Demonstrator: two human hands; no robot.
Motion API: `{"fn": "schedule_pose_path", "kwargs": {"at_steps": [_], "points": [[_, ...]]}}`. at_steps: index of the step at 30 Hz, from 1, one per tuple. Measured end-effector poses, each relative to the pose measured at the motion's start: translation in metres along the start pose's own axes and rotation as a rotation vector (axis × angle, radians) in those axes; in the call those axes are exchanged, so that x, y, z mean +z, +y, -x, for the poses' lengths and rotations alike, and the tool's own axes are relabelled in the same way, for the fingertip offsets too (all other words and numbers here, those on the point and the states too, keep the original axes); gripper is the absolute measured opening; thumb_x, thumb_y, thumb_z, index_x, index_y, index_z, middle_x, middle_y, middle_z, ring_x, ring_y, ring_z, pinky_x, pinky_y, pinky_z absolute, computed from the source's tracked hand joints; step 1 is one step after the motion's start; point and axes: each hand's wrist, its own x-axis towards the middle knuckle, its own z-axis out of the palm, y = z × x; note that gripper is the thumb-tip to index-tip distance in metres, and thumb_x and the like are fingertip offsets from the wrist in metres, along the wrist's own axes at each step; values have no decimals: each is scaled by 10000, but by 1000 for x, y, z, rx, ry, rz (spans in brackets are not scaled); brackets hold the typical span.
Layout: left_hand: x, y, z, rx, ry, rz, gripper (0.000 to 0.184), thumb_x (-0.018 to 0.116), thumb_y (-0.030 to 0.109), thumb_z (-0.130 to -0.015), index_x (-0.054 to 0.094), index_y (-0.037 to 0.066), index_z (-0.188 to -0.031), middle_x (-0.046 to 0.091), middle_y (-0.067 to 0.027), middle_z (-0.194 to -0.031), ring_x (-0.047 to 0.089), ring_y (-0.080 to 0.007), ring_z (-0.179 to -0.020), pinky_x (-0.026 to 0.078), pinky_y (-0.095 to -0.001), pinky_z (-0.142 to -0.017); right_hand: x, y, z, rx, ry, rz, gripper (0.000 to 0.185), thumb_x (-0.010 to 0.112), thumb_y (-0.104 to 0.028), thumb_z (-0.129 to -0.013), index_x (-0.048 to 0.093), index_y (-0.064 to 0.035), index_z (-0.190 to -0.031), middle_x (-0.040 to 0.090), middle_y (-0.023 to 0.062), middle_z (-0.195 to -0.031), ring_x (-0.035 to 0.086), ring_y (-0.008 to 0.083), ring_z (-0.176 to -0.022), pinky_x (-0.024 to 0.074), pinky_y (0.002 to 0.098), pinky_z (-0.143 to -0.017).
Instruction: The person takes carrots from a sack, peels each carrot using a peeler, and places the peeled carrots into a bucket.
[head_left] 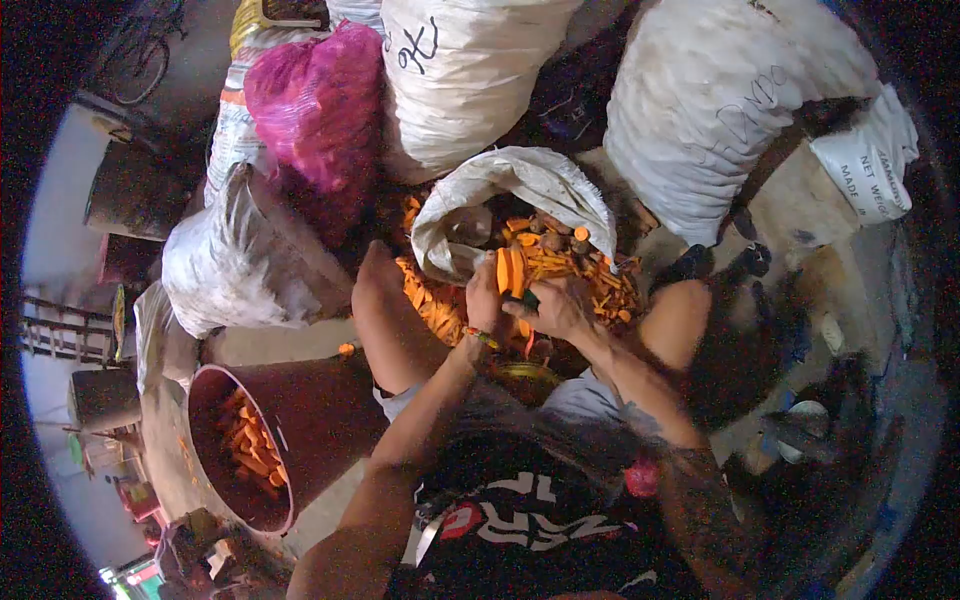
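In the middle of the head view, my left hand (483, 292) is closed around a peeled orange root vegetable (511, 270), held upright. My right hand (562, 308) is closed just beside it on a small tool with a dark green handle (524, 298); its working end is hidden. Just beyond both hands lies a white woven sack (560, 175) with its mouth rolled open. Orange pieces and some brown unpeeled lumps show in its opening. More orange peelings and pieces (432, 308) lie between my bare knees. A yellowish rim (525, 371) shows below my hands.
To the left, a dark red bucket (330, 430) lies tilted with orange pieces inside. Full white sacks (460, 90) (710, 110), a magenta mesh sack (320, 100) and a whitish sack (240, 265) stand around. A small printed bag (868, 160) sits at far right.
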Motion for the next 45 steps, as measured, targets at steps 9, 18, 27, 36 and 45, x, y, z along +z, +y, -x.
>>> {"fn": "schedule_pose_path", "kwargs": {"at_steps": [9,18,27,36,45], "points": [[-112,72,30,73,244,507,401,486,398,-912,540,114,-1189,591,-27,-862,594,-183,-767,500,-262,-660,-1,12,21,-216,-23,111,582,619,-626,-763,636,-51,-854,601,112,-618,628,278,-589,470,405,-536],[-384,99,79,386,809,240,403,501,369,-895,585,27,-1089,609,-95,-961,582,-193,-792,480,-309,-662,-67,-5,4,-83,120,147,455,660,-525,-782,628,-76,-849,570,110,-586,608,284,-549,444,393,-493],[-65,62,-60,12,-55,-216,360,527,282,-903,603,-3,-1109,606,-69,-951,566,-187,-917,447,-280,-799,-137,42,-5,397,536,-83,237,680,-282,-840,651,-48,-870,650,49,-760,592,120,-695,461,296,-620],[13,-97,-193,202,-680,-1519,375,529,327,-896,575,2,-1076,656,-190,-888,622,-358,-877,484,-423,-774,-173,73,1,493,667,-236,263,597,-286,-912,587,-22,-902,573,-22,-767,494,93,-710,415,270,-668],[-52,-23,-150,236,-659,-1257,376,524,343,-895,546,22,-1091,641,-185,-933,605,-364,-880,482,-431,-756,-185,64,-23,552,472,-101,242,630,-254,-888,604,-17,-927,601,26,-765,529,117,-712,437,285,-679]]}}
